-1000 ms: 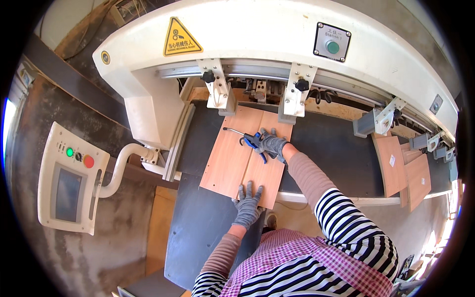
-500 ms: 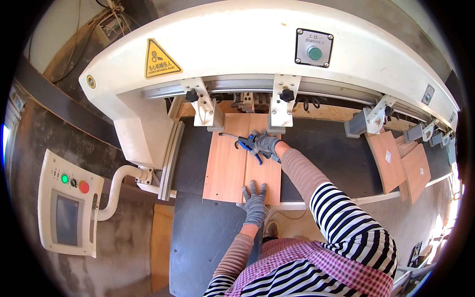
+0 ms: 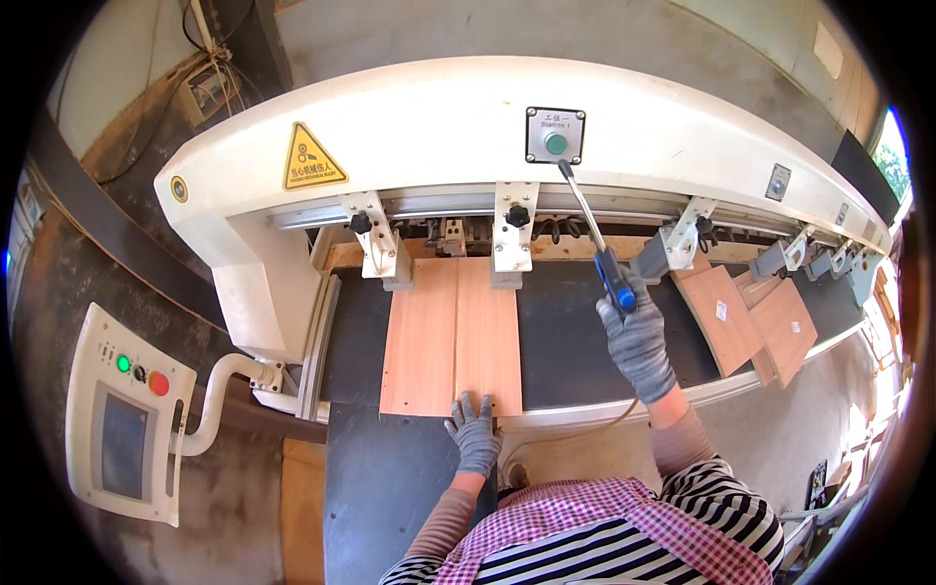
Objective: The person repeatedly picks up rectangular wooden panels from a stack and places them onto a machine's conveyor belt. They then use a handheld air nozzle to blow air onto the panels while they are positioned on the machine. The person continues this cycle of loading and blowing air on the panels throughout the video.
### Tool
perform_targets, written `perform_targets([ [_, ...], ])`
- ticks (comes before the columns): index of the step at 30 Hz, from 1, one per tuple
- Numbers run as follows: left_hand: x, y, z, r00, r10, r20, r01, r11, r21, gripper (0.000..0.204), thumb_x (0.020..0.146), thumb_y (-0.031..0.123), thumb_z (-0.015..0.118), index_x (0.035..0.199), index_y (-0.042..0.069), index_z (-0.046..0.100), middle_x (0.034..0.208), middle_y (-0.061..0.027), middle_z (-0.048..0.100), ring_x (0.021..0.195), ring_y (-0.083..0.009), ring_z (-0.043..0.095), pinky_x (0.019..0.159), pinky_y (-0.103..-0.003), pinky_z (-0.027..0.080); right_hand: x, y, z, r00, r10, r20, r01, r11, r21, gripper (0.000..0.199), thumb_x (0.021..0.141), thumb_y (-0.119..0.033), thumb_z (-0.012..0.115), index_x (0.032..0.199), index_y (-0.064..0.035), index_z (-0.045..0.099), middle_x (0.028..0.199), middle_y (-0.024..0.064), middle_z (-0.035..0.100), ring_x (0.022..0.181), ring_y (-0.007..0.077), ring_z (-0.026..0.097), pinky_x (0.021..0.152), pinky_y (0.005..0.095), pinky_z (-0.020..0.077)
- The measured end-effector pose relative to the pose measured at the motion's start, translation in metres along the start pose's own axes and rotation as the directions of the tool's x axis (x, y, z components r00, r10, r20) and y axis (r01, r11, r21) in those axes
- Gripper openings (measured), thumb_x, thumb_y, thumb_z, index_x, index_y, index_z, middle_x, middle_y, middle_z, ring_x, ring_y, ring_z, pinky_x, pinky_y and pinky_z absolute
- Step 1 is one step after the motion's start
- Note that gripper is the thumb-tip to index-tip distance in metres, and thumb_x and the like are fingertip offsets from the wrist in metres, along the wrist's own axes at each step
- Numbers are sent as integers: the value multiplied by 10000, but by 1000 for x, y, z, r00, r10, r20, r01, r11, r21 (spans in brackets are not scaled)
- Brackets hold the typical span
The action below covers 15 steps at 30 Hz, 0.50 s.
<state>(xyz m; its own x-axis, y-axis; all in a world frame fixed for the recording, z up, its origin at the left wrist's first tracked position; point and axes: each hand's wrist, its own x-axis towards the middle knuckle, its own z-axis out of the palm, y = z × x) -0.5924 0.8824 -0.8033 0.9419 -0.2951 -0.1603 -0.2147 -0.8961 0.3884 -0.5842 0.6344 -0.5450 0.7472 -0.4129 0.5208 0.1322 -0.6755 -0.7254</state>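
My right hand (image 3: 639,341), in a grey glove, is closed around a blue and black air blow gun (image 3: 613,275) raised over the bench. Its long thin nozzle points up, and the tip appears at the lower edge of the panel with a green button (image 3: 556,143); contact cannot be made out. Two wood-grain boards, a left one (image 3: 419,341) and a right one (image 3: 489,336), lie side by side under the machine's clamps. Also gloved, my left hand (image 3: 475,436) rests with fingers spread on the near edge of the boards.
A white machine beam (image 3: 409,127) spans the far side, with clamp brackets (image 3: 512,229) below it. More boards (image 3: 720,317) lie overlapping at the right. A control panel (image 3: 125,414) stands at left on a curved arm. A hose (image 3: 575,436) hangs along the bench front.
My right hand has lifted the blow gun off the boards and swung it up and right toward the green button. My left hand stays at the boards' near edge. The view has shifted.
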Motion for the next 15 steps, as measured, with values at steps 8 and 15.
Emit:
perform_targets([
  [8, -69, -18, 6, 985, 13, -173, -20, 999, -36, 716, 740, 325, 743, 1386, 157, 486, 1535, -246, 242, 1409, -469, 212, 1109, -663, 159, 36, 9, 4, 1000, -4, 8, 8, 824, -567, 254, 905, -179, 614, 1094, -24, 547, 805, 132, 629, 708, 328, 634, 656, 408, 520],
  [15, -170, -64, 8, 910, -271, -312, 241, 961, -132, 683, 777, 317, 704, 1391, 120, 480, 1536, -259, 239, 1408, -462, 227, 1136, -606, 165, -42, 49, -31, 856, 125, 502, -193, 977, 86, 176, 881, -142, 665, 992, -45, 570, 674, 16, 544, 580, 127, 514, 561, 335, 465],
])
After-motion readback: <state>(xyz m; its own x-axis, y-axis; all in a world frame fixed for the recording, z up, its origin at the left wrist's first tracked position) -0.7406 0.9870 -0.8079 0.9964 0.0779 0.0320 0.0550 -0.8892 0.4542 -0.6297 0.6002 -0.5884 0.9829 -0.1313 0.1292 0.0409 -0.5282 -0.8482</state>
